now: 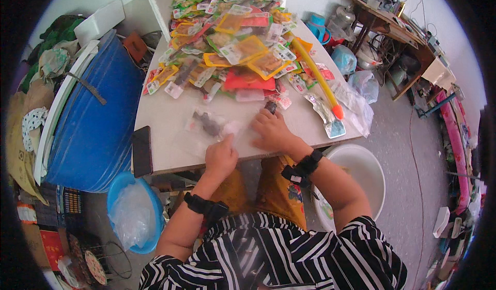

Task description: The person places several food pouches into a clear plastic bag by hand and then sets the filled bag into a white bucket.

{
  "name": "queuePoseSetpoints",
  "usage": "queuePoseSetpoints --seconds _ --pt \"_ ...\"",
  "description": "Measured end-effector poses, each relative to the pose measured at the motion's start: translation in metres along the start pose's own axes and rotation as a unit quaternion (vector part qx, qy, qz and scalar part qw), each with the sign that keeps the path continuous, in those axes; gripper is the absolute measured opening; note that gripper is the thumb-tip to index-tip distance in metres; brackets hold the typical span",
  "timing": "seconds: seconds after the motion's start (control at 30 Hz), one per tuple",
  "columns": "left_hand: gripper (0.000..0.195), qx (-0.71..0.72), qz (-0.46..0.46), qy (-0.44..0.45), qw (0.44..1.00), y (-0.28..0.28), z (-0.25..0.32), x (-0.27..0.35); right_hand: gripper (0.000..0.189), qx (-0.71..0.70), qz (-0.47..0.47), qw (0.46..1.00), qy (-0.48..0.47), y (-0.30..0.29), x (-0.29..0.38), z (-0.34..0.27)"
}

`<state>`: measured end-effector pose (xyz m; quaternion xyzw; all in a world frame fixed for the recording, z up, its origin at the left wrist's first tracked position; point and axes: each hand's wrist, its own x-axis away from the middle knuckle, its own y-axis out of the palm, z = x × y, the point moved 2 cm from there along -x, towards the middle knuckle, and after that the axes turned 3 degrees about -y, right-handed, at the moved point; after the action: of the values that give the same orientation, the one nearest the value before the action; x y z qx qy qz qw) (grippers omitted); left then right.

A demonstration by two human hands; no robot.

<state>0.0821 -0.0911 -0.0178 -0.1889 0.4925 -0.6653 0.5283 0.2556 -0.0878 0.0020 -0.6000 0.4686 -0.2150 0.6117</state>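
My left hand point(221, 155) is near the table's front edge, its fingers at the near end of a clear plastic packet point(209, 123) with dark contents; blur hides how firmly it grips. To its right, my right hand point(273, 132) rests low over the white tabletop point(170, 135), its fingers on a small dark item point(270, 107). Beyond both hands lies a large heap of sealed food packets point(244, 50), many with yellow, red or green edges. A yellow tube with an orange tip point(317, 73) lies to the right of the heap, near a silvery packet point(325, 115).
A black phone point(142, 151) lies at the table's left edge. A large blue barrel point(97, 115) stands left, above a blue basin point(155, 212) holding clear plastic. A white bucket point(372, 177) stands by my right forearm. Plastic bags point(364, 86) hang or lie right of the table.
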Motion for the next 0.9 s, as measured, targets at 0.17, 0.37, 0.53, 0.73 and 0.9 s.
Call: queuePoseSetpoints --seconds 0.17,0.37,0.53,0.73,0.9 --pt "0.032 0.000 -0.014 -0.004 1.000 -0.001 0.000 0.000 0.028 -0.089 0.061 0.994 -0.009 0.017 0.014 -0.003" --pt "0.031 -0.009 -0.042 -0.026 0.999 -0.005 0.009 -0.001 0.020 -0.121 0.072 0.989 0.052 0.038 0.031 0.011" --pt "0.032 0.006 0.110 0.149 0.983 -0.020 0.029 0.001 0.016 -0.043 0.051 0.994 -0.091 -0.026 0.026 -0.023" --pt "0.014 0.114 0.059 0.226 0.966 -0.034 0.051 -0.009 0.012 -0.132 0.128 0.977 -0.104 -0.053 0.020 -0.042" --pt "0.009 0.193 0.025 0.185 0.963 -0.052 0.051 -0.005 0.020 -0.184 0.113 0.976 0.009 -0.073 0.024 -0.034"
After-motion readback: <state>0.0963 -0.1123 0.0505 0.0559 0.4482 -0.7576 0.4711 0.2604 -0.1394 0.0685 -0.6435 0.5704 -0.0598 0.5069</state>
